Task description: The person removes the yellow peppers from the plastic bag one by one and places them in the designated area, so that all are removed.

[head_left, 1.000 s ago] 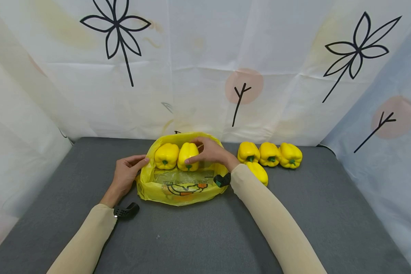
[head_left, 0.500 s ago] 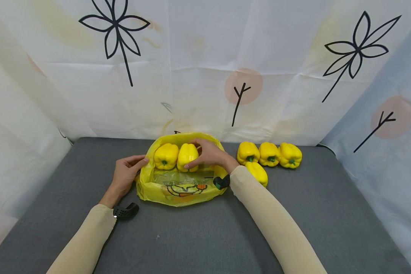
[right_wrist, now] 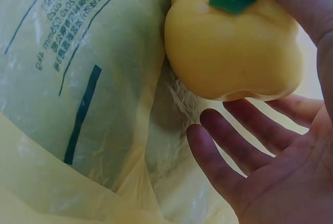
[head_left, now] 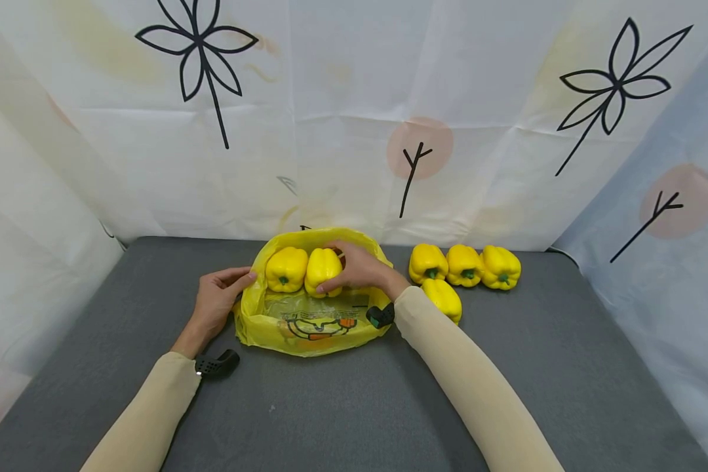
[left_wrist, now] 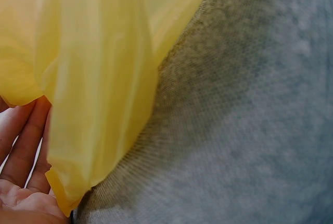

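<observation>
A yellow plastic bag [head_left: 313, 344] lies with its mouth spread wide. My left hand [head_left: 215, 301] pinches its left rim between thumb and fingers; in the left wrist view, the fingers [left_wrist: 23, 151] pass behind the hanging plastic. Inside, my right hand [head_left: 362, 265] holds a yellow bell pepper [head_left: 322, 270], thumb on its near side and index finger at the far side. Another bell pepper [head_left: 286, 269] sits just left of it in the bag. In the right wrist view, the held pepper [right_wrist: 234, 52] shows its green stem, and the other fingers spread below it.
Right of the bag, three yellow peppers [head_left: 463, 266] stand in a row on the grey table [head_left: 354, 413]. One more pepper [head_left: 442, 300] lies in front of them, partly behind the right forearm. A white patterned curtain [head_left: 342, 131] hangs along the table's back edge.
My right hand and the pepper it holds have shifted very slightly toward me and left inside the bag. My left hand keeps its place on the rim.
</observation>
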The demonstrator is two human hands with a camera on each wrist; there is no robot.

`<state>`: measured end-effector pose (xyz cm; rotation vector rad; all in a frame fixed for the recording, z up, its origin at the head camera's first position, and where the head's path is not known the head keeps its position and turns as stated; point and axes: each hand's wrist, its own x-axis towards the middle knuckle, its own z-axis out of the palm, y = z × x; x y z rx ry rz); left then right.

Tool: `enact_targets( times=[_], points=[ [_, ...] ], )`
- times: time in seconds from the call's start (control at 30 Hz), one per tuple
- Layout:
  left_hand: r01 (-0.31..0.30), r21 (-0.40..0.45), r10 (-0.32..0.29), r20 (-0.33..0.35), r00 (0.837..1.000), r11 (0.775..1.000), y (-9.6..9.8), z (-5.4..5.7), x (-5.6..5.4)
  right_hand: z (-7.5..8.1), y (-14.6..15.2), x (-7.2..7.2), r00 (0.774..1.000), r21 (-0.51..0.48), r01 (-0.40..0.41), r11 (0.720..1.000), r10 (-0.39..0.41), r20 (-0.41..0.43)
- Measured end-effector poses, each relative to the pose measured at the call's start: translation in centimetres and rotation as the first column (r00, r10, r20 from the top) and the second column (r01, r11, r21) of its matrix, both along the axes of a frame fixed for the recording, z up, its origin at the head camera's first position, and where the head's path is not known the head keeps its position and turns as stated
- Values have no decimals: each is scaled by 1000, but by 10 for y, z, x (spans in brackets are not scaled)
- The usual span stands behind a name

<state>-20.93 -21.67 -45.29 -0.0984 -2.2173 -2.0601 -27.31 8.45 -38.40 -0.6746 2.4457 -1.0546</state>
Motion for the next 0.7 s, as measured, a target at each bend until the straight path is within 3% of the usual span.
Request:
enact_targets(
  times=[0.37, 0.7],
  points=[
    [0, -3, 0, 7, 1000, 1000, 0, 0, -1, 8, 4, 2, 1000, -21, 20, 1000, -20, -24],
    [-3, -10, 3, 12, 1000, 1000, 1, 2, 0, 26, 12, 5, 998, -38, 13, 999, -16, -65]
  ],
)
